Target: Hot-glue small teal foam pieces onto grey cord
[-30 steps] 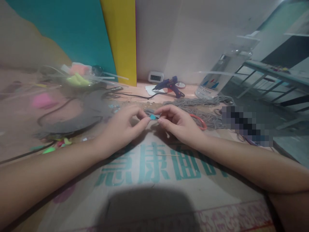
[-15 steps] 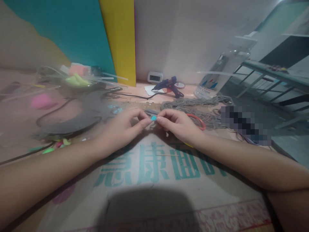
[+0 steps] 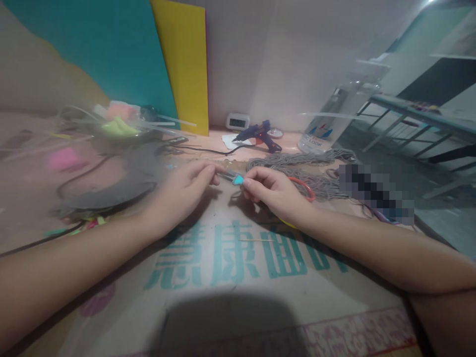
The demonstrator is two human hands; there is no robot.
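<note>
Between the thumb and forefinger of my right hand (image 3: 266, 186) is a small bright turquoise piece with a pointed, roughly triangular shape (image 3: 238, 180); it looks soft, like clay. My left hand (image 3: 193, 181) sits just left of it, apart from the piece, with its forefinger stretched out and the other fingers loosely bent. Nothing shows in that hand. Behind the piece lies a grey metal tool (image 3: 227, 174), partly hidden, its kind unclear. A thin wooden toothpick (image 3: 256, 240) rests on the printed cardboard (image 3: 230, 302) nearer to me.
A blue glue gun (image 3: 256, 134) and a small white digital clock (image 3: 238, 121) stand at the back. Grey cord (image 3: 297, 159) is heaped behind my right hand, beside a clear bottle (image 3: 323, 124). Pink clay (image 3: 67, 158) and a dark curved object (image 3: 111, 191) lie left.
My left fingers have let go of the turquoise piece and moved slightly left. The piece, still in my right hand, now looks more pointed.
</note>
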